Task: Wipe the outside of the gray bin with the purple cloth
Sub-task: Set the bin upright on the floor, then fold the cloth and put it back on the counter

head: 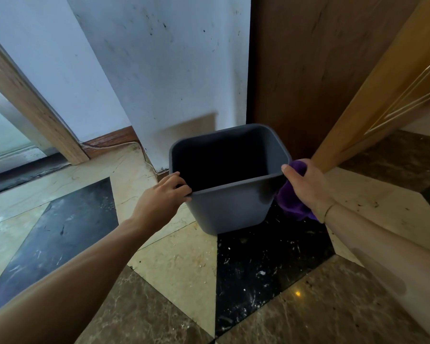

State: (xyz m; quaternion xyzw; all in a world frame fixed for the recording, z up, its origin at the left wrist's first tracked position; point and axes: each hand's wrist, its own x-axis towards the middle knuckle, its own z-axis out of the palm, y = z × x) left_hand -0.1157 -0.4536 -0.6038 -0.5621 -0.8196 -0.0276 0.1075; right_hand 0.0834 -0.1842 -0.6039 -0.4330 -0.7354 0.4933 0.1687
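A patterned stone floor [174, 266] of cream, black and brown slabs is filling the lower part of the view, with a scuffed white wall [174, 70] rising behind it and a dark wooden panel [308, 58] standing to the right of that wall. A lighter wooden door [382, 100] is slanting in from the right edge, its lower end coming down close behind the right hand.

The gray bin [230, 207] is sitting on the floor near the foot of the wall, its open mouth showing a dark, seemingly empty inside. It is appearing slightly tilted, though the wide-angle lens is making that hard to judge.

The left hand [163, 197] is reaching in from the lower left and gripping the bin's near left corner, with the fingers curling over the rim [236, 186] and the palm lying against the outside.

The right hand [305, 184] is coming in from the right and closing around the purple cloth [289, 202], which is bunched between the palm and the bin's right outer side. The thumb is resting at the rim's near right corner. The cloth is touching the bin's wall just below the rim and hanging down past the wrist, where a thin bracelet [329, 210] is circling.
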